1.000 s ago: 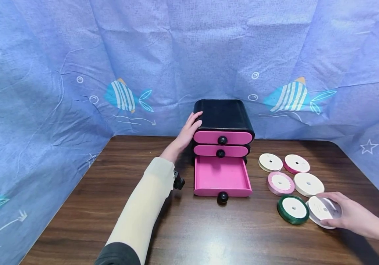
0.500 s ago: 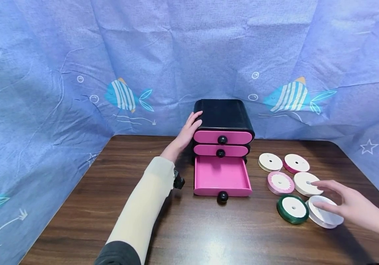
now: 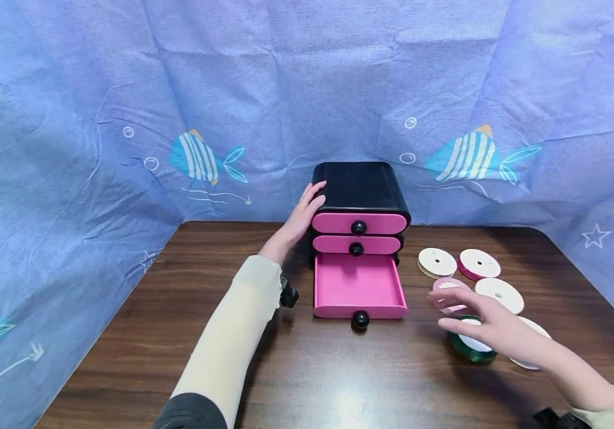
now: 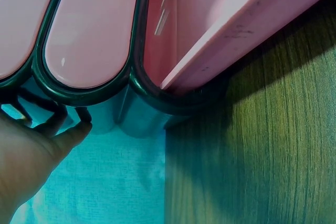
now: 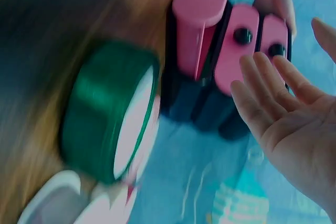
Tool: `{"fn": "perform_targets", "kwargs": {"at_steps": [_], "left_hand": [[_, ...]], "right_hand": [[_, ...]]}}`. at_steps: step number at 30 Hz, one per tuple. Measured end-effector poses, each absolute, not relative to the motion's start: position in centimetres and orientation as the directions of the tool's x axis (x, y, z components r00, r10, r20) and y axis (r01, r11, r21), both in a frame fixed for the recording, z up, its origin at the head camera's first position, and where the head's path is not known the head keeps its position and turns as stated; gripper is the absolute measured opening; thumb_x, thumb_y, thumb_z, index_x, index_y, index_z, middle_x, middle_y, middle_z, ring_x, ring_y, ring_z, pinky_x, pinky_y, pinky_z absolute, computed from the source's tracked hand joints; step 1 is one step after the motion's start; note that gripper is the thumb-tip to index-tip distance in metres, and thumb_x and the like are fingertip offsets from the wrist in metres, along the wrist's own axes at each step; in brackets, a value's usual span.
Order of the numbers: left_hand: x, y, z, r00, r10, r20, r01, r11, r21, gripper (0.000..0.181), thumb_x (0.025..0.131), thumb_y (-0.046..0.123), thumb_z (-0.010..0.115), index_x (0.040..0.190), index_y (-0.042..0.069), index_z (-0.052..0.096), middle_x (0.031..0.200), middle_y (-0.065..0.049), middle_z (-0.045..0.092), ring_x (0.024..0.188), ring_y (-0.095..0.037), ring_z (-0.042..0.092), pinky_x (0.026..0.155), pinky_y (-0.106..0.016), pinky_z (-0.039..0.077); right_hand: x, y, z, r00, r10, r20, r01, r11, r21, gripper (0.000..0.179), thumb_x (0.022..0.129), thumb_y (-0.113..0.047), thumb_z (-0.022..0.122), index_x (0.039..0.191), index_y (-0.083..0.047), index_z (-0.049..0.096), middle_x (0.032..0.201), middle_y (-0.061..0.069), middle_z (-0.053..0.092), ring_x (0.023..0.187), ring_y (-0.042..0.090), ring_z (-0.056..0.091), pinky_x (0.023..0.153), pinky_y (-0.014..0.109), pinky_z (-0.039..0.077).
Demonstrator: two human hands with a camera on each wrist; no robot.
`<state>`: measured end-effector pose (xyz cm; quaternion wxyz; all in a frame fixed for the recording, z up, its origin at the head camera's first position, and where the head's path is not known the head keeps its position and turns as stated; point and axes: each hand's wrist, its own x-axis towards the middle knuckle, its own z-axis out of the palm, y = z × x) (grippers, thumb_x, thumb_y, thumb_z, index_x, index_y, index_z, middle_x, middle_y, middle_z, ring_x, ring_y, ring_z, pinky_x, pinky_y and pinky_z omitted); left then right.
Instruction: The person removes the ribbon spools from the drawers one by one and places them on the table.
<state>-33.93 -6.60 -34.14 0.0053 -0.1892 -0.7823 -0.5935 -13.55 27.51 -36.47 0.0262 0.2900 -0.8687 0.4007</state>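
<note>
My left hand [image 3: 298, 217] rests with extended fingers against the left side of a small black cabinet [image 3: 361, 186] with pink drawers. The left wrist view shows that hand's thumb and fingers [image 4: 79, 132] at the cabinet's edge. The lowest drawer [image 3: 333, 312] is pulled out, and nothing lies in it. My right hand [image 3: 494, 325] hovers over the ribbon spools, holding nothing, fingers spread and relaxed. It partly hides a green ribbon spool [image 3: 475, 354], a pink ribbon spool [image 3: 448, 282] and a white spool [image 3: 536, 325].
Behind these lie a flat white spool [image 3: 499, 294], a cream spool [image 3: 437, 262] and a magenta-edged spool [image 3: 479, 263], right of the cabinet. All stand on a dark wooden table [image 3: 189, 286]. A blue fish-patterned cloth [image 3: 285, 89] hangs behind it.
My right hand has let go of the white spool at the front right, lifted, and moved left over the green and pink spools. My left hand stays at the cabinet.
</note>
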Motion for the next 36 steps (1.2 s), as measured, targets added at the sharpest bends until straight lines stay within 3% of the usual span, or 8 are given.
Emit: {"fn": "perform_targets", "kwargs": {"at_steps": [9, 16, 23, 36], "left_hand": [[-33.9, -6.7, -34.2, -0.927, 0.295, 0.233, 0.304, 0.225, 0.926, 0.054, 0.101, 0.039, 0.042, 0.151, 0.02, 0.036, 0.162, -0.008, 0.004, 0.147, -0.024, 0.002, 0.113, -0.052, 0.009], [-33.9, -6.6, -34.3, -0.926, 0.294, 0.239, 0.308, 0.217, 0.926, 0.054, 0.101, 0.038, 0.042, 0.151, 0.02, 0.036, 0.162, -0.008, 0.004, 0.147, -0.024, 0.002, 0.113, -0.052, 0.008], [-34.0, -6.7, -34.2, -0.925, 0.294, 0.241, 0.311, 0.222, 0.924, 0.054, 0.101, 0.038, 0.042, 0.151, 0.02, 0.036, 0.162, -0.007, 0.004, 0.147, -0.023, 0.002, 0.113, -0.052, 0.008], [-33.9, -6.5, -34.3, -0.925, 0.292, 0.242, 0.312, 0.222, 0.924, 0.054, 0.101, 0.038, 0.041, 0.151, 0.019, 0.036, 0.162, -0.009, 0.004, 0.147, -0.023, 0.002, 0.113, -0.052, 0.007]], "right_hand": [[-14.1, 22.7, -37.6, -0.832, -0.515, 0.208, -0.413, 0.323, -0.852, 0.033, 0.095, -0.006, 0.061, 0.125, 0.007, 0.055, 0.113, 0.022, 0.064, 0.102, 0.02, 0.064, 0.084, 0.024, 0.05], [-14.6, 20.7, -39.3, -0.865, -0.484, 0.131, -0.308, 0.308, -0.9, 0.033, 0.096, -0.009, 0.06, 0.122, 0.01, 0.056, 0.109, 0.021, 0.066, 0.096, 0.015, 0.065, 0.08, 0.026, 0.052], [-14.8, 19.4, -40.9, -0.894, -0.444, -0.053, -0.074, 0.265, -0.962, 0.035, 0.097, -0.014, 0.06, 0.117, 0.014, 0.054, 0.1, 0.022, 0.067, 0.087, 0.026, 0.068, 0.068, 0.035, 0.055], [-14.4, 16.6, -42.5, -0.91, -0.356, -0.214, 0.149, 0.199, -0.969, 0.045, 0.097, -0.022, 0.06, 0.119, 0.016, 0.052, 0.095, 0.016, 0.071, 0.076, 0.022, 0.07, 0.058, 0.032, 0.055]]}}
